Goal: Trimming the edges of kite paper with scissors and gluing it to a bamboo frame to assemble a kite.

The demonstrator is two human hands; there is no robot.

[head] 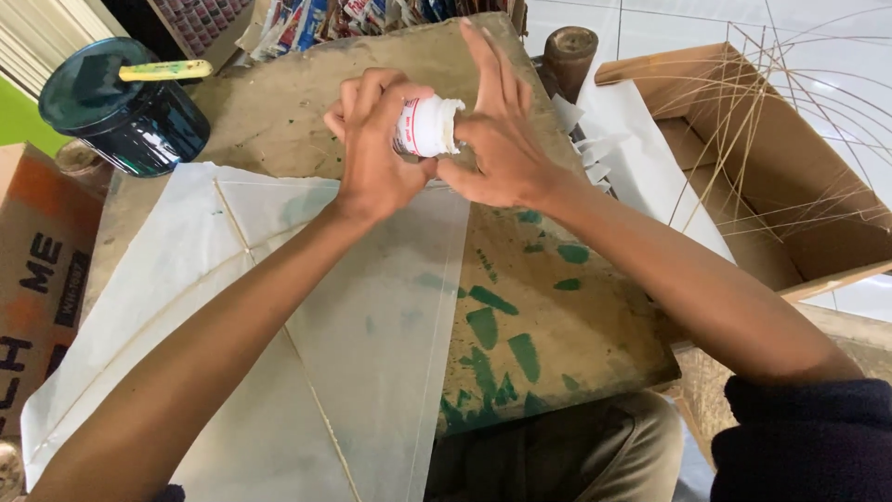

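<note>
The left hand point(376, 139) is wrapped tight round a small white bottle point(426, 125) in the upper middle of the frame; the right hand point(497, 139) pinches its top end, other fingers splayed — both above a white paper kite point(279, 353) on a green-stained board point(557, 316).

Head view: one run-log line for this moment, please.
left hand: grips white bottle | right hand: on its cap end | below: white paper kite on paint-stained board
</note>
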